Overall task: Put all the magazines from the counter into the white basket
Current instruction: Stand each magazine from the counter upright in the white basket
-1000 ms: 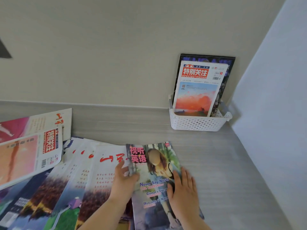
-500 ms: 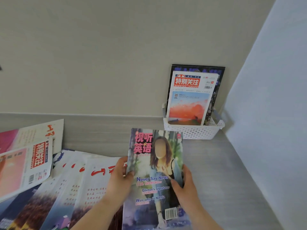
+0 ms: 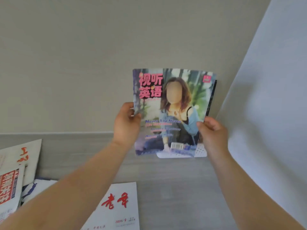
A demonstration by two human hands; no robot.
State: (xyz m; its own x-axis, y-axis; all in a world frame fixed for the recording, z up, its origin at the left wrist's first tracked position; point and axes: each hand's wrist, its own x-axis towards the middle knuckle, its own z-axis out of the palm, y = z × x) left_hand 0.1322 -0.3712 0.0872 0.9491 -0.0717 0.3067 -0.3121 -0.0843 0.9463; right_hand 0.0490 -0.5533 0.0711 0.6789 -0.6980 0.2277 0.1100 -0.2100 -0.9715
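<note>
Grey wood-grain table (image 3: 174, 176) against a beige wall (image 3: 83, 63), with a pale panel at the right.

Item: glossy magazine (image 3: 172, 112) with pink title characters and a portrait cover. It is held upright in the air, cover toward the camera, directly in front of the white basket (image 3: 201, 151). Only a perforated corner of the basket shows below the magazine's lower edge. A dark magazine (image 3: 214, 92) stands behind, visible as a strip past the right edge.

Hold: the left hand (image 3: 127, 125) pinches the left edge at mid-height, thumb on the cover. The right hand (image 3: 214, 131) grips the right edge lower down, fingers (image 3: 211, 122) curled round it. Neither hand carries anything else.

Handling, as judged: light, thin and limp, with a slick cover. It is likely to sag or slip if taken by one corner. It is best held at both side edges, as here, or along the spine, and lowered bottom edge first.

Outstanding: a white magazine (image 3: 121, 206) with red characters and an overlapped stack (image 3: 15, 180) at far left lie flat on the table.
</note>
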